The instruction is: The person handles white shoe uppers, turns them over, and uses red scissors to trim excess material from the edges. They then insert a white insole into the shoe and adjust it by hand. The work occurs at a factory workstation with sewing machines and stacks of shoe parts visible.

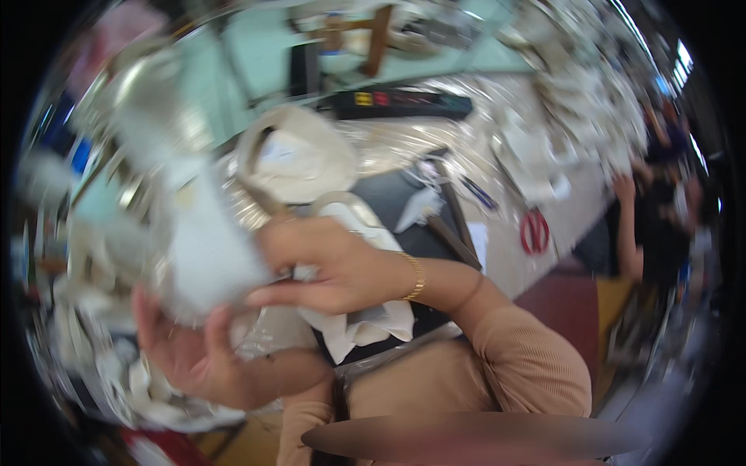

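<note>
A white, flexible-looking piece (pixel 210 241), smeared by motion, is held up at the left of the workbench. My right hand (pixel 330 264) pinches its lower right edge between thumb and fingers. My left hand (pixel 194 353) is just below, palm turned up and fingers apart, close to the lower end of the piece; whether it touches cannot be made out. Under my right hand, a cream and white cut piece (pixel 350 213) lies on a black board (pixel 396 194). Behind it rests a rounded cream fabric piece (pixel 318 151) with a small pale label.
Red-handled scissors (pixel 535 231) and pens (pixel 478 193) lie right of the board. A black power strip (pixel 400 103) crosses behind it. Heaps of cream pieces flank the bench, at the right (pixel 579 101) and at the lower left (pixel 140 380). Another person (pixel 660 210) is at the far right.
</note>
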Demonstrator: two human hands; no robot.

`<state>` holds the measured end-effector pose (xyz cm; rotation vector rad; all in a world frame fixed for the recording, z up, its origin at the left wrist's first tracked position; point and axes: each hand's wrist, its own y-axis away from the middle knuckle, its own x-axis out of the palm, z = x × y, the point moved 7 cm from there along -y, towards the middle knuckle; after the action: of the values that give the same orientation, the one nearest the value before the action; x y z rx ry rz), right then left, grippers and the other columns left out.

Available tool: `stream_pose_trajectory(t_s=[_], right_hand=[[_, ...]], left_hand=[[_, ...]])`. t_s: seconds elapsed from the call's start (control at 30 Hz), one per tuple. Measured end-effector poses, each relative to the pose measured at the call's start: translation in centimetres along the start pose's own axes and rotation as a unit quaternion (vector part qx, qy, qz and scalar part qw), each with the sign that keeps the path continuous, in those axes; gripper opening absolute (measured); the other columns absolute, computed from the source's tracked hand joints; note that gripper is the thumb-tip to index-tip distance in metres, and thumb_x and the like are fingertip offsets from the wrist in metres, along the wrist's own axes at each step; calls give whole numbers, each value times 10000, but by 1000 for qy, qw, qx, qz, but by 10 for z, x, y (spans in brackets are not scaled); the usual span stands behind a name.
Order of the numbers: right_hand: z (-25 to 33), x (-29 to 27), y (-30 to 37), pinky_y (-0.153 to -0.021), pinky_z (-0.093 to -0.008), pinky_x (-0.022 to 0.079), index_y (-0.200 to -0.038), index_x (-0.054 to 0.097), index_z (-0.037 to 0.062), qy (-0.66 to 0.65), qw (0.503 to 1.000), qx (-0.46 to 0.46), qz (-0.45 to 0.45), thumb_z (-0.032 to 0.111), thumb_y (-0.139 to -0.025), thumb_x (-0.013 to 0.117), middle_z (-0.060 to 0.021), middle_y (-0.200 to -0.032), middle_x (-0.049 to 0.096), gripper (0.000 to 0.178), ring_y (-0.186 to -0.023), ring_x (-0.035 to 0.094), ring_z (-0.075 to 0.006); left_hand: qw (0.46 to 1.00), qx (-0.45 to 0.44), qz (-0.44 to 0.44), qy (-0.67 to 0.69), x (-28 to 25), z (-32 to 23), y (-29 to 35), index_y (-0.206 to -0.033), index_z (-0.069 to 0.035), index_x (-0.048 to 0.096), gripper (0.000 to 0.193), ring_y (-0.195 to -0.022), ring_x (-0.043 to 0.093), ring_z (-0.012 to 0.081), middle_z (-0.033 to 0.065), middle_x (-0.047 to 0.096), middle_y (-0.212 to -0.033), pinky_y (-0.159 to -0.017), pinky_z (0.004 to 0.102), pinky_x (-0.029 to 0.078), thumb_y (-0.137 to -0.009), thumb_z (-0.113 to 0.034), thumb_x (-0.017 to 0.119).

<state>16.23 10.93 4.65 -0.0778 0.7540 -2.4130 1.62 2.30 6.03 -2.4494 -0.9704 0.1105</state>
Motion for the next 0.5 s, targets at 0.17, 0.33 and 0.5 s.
stream_pose_trajectory(t_s=[0.17,0.33,0.5], right_hand=[[1,-18,17,-771,-396,469,-920,593,47,73,995,-53,-45,246,-861,671,-79,-839,616,222,-831,615,-279],[-28,-81,74,-847,-382,444,-978,637,71,240,967,65,-46,184,-877,648,-66,-965,656,152,-911,617,-263],[-54,-191,172,-792,-395,477,-912,651,27,515,815,168,-207,75,-821,654,-135,-897,660,103,-869,628,-314]], left_hand=[[995,70,12,-74,-24,2,-14,-1336,8,491,580,-979,559,175,82,554,-1068,-847,290,458,-809,7,735],[985,64,-19,-158,-33,10,-16,-1346,13,467,626,-904,541,162,65,543,-968,-816,280,457,-788,15,753],[988,101,-6,-115,-30,5,-19,-1371,26,427,651,-895,552,149,75,594,-981,-818,269,460,-795,59,728]])
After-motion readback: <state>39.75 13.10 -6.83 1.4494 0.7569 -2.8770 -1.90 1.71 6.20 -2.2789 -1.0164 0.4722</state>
